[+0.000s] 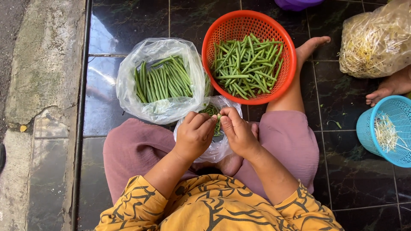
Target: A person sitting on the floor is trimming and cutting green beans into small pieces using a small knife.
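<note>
I sit cross-legged on a dark tiled floor. My left hand (195, 134) and my right hand (237, 130) meet over a small clear plastic bag (216, 147) in my lap, fingertips pinching a short green bean (218, 117) between them. The small bag holds green scraps. Just beyond my hands, an orange plastic basket (209, 51) holds many cut green beans (247, 64). To its left lies an open clear bag (128, 92) with whole long green beans (162, 79).
A big clear bag of bean sprouts (376, 40) lies at the far right, with another person's foot (391, 87) below it. A blue basket (364, 130) holds some sprouts. A purple container (297, 3) shows at the top edge. A concrete kerb (43, 85) runs along the left.
</note>
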